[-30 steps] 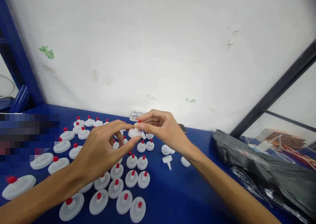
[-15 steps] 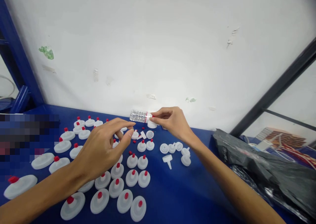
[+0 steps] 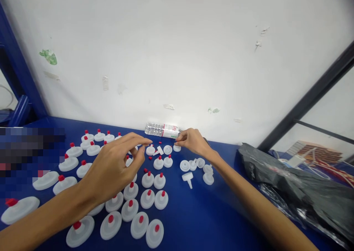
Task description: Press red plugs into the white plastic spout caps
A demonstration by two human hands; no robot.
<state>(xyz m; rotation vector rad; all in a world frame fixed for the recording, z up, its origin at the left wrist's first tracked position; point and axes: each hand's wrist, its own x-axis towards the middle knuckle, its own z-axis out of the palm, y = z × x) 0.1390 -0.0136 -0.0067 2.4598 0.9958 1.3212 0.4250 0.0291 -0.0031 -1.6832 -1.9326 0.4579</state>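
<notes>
My right hand (image 3: 195, 141) pinches the top of a white nozzle cap (image 3: 177, 148) at the back of the blue table, in front of a clear water bottle (image 3: 170, 131) lying on its side. My fingers hide the cap's tip. My left hand (image 3: 117, 162) hovers over rows of white nozzle caps with red tips, thumb and forefinger apart with nothing between them. Close to its fingertips are a red-tipped cap (image 3: 150, 150), a white nozzle piece (image 3: 159, 150) and an upturned white cap (image 3: 167, 150). Small loose red tips (image 3: 145, 170) lie nearby.
Several untipped white caps (image 3: 184, 165) and a loose white nozzle (image 3: 188, 178) lie right of the rows. A dark plastic bag (image 3: 298, 192) covers the table's right side. A white wall (image 3: 177, 59) rises behind, with a dark metal bar (image 3: 306, 96) at right.
My right hand has moved slightly right and down with the white cap, bringing it from in front of the bottle's label to the table. My left hand is almost still.
</notes>
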